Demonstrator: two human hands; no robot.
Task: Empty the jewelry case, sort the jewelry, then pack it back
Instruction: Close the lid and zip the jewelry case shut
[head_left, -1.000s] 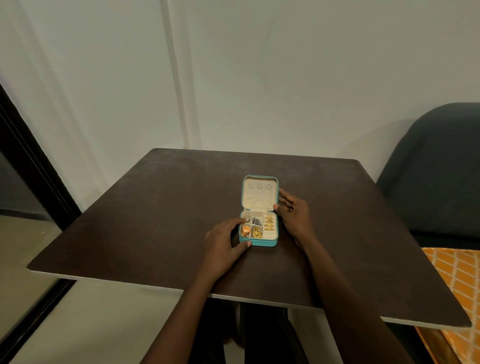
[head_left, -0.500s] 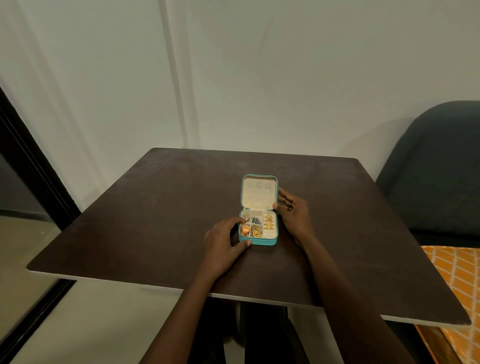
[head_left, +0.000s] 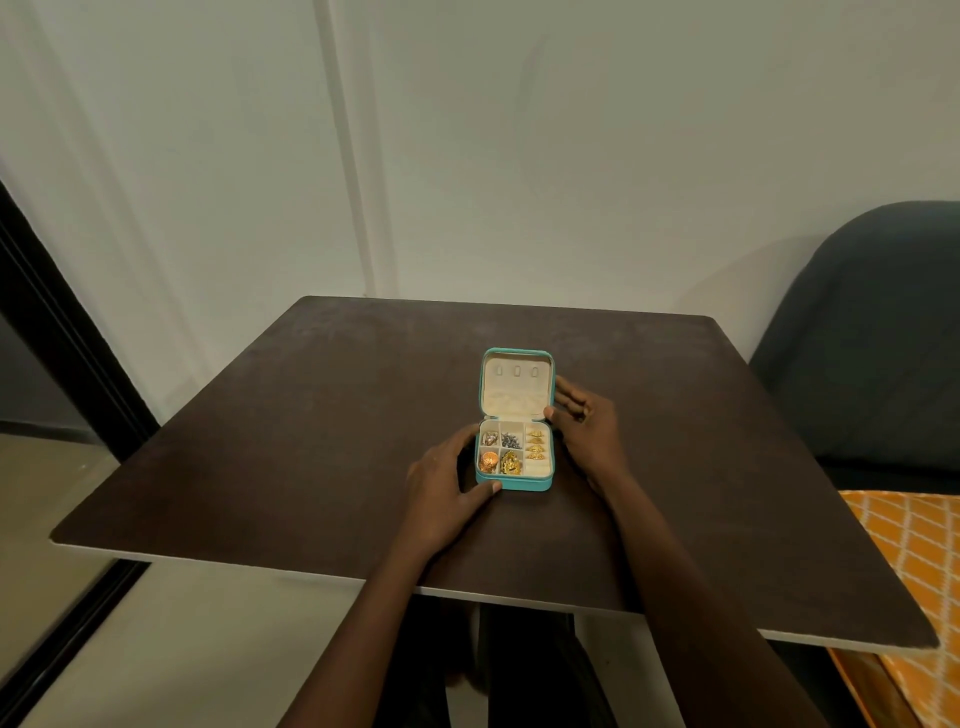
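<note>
1 pale wall (head_left: 519, 156) with a raised vertical moulding fills the back, and a black frame (head_left: 57, 332) slants down its left side. Against it stands the table (head_left: 260, 441), a dark brown square slab with a matte, faintly mottled top, rounded corners and a thin pale edge. To the right sits a dark grey padded chair (head_left: 872, 332) with a curved back, and below it an orange cloth (head_left: 914, 551) with a white lattice print.

Near the table's middle lies the case (head_left: 519, 483), small, square and teal, open flat with its lid (head_left: 516, 384) folded away from the person. Cream lining covers the lid, which bears 3 small loops in a row. The tray is split into cream compartments: gold rings (head_left: 535, 447) line the right column, grey metal pieces (head_left: 511, 441) fill 1 cell, and gold and orange pieces (head_left: 498, 461) fill the near-left cells.

Left hand (head_left: 441, 493) cups the case's left side, fingers curved along the wall and thumb pressed to the near corner. Right hand (head_left: 587, 421) lies beside the hinge, fingers nearly straight, tips touching the lid's right edge. Both forearms cross the table's near edge.
</note>
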